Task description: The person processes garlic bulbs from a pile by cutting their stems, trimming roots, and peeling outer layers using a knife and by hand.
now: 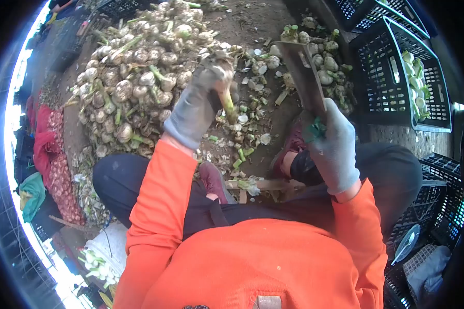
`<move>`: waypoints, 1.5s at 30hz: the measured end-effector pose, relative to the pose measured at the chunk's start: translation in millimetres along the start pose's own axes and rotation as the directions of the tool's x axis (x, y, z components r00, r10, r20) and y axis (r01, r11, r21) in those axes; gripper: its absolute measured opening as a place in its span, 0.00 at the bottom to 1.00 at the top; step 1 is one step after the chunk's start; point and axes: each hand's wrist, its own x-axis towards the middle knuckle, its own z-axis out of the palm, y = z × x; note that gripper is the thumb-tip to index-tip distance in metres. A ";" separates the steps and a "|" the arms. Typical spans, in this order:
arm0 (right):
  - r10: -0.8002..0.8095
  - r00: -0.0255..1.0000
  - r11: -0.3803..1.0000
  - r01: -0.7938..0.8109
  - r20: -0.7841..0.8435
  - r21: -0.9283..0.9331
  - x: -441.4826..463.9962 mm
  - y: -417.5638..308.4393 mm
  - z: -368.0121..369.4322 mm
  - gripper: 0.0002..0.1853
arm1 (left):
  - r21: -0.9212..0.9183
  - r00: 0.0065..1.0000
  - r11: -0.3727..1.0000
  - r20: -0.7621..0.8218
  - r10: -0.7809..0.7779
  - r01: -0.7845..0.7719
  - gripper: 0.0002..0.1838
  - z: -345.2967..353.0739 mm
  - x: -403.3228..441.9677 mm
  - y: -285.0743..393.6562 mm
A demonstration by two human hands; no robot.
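Grey glove cloth wrapped the left hand (203, 87), which was curled round a garlic bulb (223, 65); blur hid how each finger sat. The bulb was above the ground beside the pile (144, 85), its stem (228, 106) pointing back toward the person. It looked light and firm, though the dirty outer skin probably slid and flaked under pressure. The round body seemed the surest hold; the stem, fairly stiff, might have bent or snapped if gripped alone.

The right hand (336, 149), also gloved, was clenched on the knife (305, 74), its blade pointing forward, apart from the stem. Rigid and likely blade-heavy, the knife called for a full grip on the green-wrapped handle (315, 130), fingers clear of the edge.
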 end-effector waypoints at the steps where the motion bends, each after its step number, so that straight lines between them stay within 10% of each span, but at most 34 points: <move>1: -0.097 0.995 0.994 0.096 -0.012 -0.059 -0.2 -2.6 1.9 0.11 | 0.171 0.994 0.985 -0.096 0.050 -0.033 0.26 10.7 -10.7 4.0; 3: -0.277 0.961 0.947 0.272 -0.008 -0.170 -2.7 -10.1 7.5 0.13 | 0.522 0.970 0.850 -0.235 0.056 0.077 0.46 56.7 -39.9 6.5; 5: -0.310 0.947 0.927 0.321 0.084 -0.192 -8.6 -20.0 12.2 0.17 | 0.380 0.961 0.917 -0.278 -0.012 0.121 0.43 65.8 -62.9 2.3; 8: -0.400 0.896 0.861 0.439 0.193 -0.255 -13.9 -32.0 19.8 0.21 | 0.914 0.996 0.405 -0.066 0.059 0.037 0.38 58.0 -70.5 3.6; 13: -0.417 0.858 0.826 0.495 0.300 -0.269 -19.9 -38.5 23.7 0.26 | 0.806 0.996 0.591 -0.040 0.080 -0.015 0.27 49.8 -75.5 -18.5; 16: -0.396 0.859 0.825 0.488 0.326 -0.284 -18.0 -30.7 33.3 0.26 | 0.911 0.984 0.377 0.131 0.117 -0.166 0.27 39.1 -70.0 -24.2; 21: -0.383 0.863 0.828 0.479 0.330 -0.292 -13.8 -26.7 41.0 0.25 | 0.917 0.990 0.388 0.049 0.130 -0.096 0.20 32.4 -67.0 -34.4; 24: -0.424 0.849 0.792 0.517 0.316 -0.325 -6.0 -16.4 47.0 0.25 | 0.895 0.913 0.185 0.386 0.133 -0.405 0.19 18.4 -57.2 -27.9; 27: -0.511 0.824 0.743 0.566 0.242 -0.358 -1.7 -13.5 53.4 0.08 | 0.631 1.000 0.776 0.003 0.027 -0.023 0.15 29.2 -72.3 -31.1; 29: -0.534 0.812 0.735 0.583 0.234 -0.346 2.3 -8.4 55.5 0.08 | 0.860 0.923 0.346 0.313 0.224 -0.376 0.13 21.3 -69.0 -29.7; 31: -0.559 0.801 0.726 0.598 0.216 -0.340 4.8 -2.4 56.7 0.08 | 0.880 0.944 0.345 0.286 0.164 -0.326 0.14 21.5 -70.8 -27.2; 35: -0.458 0.854 0.757 0.520 0.245 -0.396 12.9 16.8 57.7 0.06 | 0.236 0.951 0.923 -0.010 -0.309 0.303 0.26 46.3 -84.8 -10.0; 37: -0.162 0.955 0.847 0.263 0.248 -0.462 23.2 48.9 53.7 0.09 | 0.104 0.961 0.957 0.019 -0.275 0.272 0.39 81.1 -90.0 13.3; 41: -0.305 0.949 0.917 0.315 0.078 -0.244 14.2 5.0 50.8 0.14 | 0.334 0.994 0.936 -0.051 -0.098 0.110 0.40 53.2 -82.3 14.0; 45: -0.044 0.990 0.991 0.061 0.134 -0.120 -5.8 13.9 59.6 0.18 | 0.228 0.978 0.974 -0.203 0.050 -0.003 0.38 48.2 -76.7 18.5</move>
